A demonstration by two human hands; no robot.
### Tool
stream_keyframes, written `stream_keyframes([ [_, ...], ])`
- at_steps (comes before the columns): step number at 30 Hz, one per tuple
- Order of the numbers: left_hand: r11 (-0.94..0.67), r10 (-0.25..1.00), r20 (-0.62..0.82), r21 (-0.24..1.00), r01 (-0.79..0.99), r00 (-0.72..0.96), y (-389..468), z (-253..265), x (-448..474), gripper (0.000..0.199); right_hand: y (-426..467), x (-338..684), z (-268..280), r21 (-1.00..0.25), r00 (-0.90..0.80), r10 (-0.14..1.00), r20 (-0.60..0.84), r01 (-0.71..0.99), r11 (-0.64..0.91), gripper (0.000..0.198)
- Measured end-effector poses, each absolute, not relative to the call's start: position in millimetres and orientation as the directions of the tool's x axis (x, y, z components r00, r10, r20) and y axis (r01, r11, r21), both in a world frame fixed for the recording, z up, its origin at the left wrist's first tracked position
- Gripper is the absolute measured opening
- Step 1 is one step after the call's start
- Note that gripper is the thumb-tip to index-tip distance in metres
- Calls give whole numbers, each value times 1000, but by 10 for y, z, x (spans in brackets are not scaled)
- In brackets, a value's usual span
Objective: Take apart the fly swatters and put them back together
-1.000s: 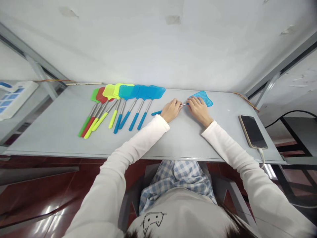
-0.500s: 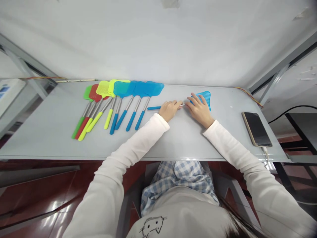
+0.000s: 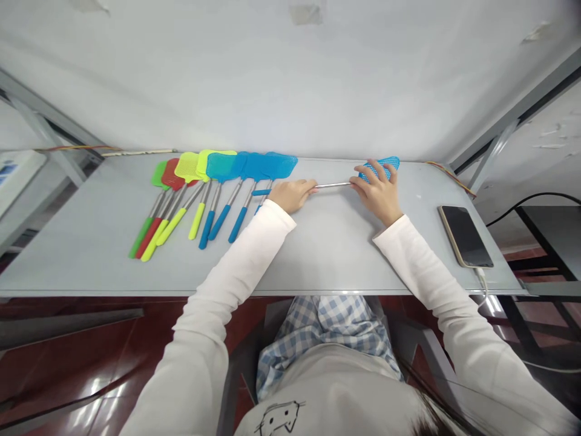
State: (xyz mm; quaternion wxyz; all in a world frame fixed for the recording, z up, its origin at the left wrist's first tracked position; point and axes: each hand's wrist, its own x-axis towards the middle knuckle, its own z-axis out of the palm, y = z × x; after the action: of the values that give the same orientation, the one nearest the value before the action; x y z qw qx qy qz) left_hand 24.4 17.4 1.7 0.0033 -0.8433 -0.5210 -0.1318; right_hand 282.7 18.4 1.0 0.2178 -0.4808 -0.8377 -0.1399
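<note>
A blue fly swatter (image 3: pixel 333 184) with a metal telescopic shaft stretches sideways between my hands. Its blue handle pokes out to the left of my left hand (image 3: pixel 293 195), which is closed around the handle end. My right hand (image 3: pixel 376 192) is closed at the other end, gripping where the shaft meets the blue mesh head; its fingers lie over part of that head. To the left, several other swatters lie side by side with heads toward the wall: a green one (image 3: pixel 144 236), a red one (image 3: pixel 149 239), yellow ones (image 3: pixel 172 226) and blue ones (image 3: pixel 221 222).
A phone (image 3: pixel 466 236) with a white charging cable (image 3: pixel 481 278) lies at the right of the grey table (image 3: pixel 327 260). Behind the table rises a white wall (image 3: pixel 290 91). Metal frame posts (image 3: pixel 492 154) stand at both sides, and a white device (image 3: pixel 18 181) is at far left.
My hands have moved apart, the left one leftward and the right one slightly right and up. Much more of the swatter's metal shaft shows between them, and its head is tilted.
</note>
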Motion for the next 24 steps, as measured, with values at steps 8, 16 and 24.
stream_keyframes([
  [8,-423,887,258,118,899,383,171,36,7,42,200,2957,-21,34,-441,767,466,875,483,28],
  [16,-418,875,330,142,897,355,72,5,112,41,171,2844,-109,55,-524,749,406,832,552,37],
  [24,-452,868,320,191,871,380,74,-70,157,41,156,2866,-112,46,-516,749,416,835,549,38],
])
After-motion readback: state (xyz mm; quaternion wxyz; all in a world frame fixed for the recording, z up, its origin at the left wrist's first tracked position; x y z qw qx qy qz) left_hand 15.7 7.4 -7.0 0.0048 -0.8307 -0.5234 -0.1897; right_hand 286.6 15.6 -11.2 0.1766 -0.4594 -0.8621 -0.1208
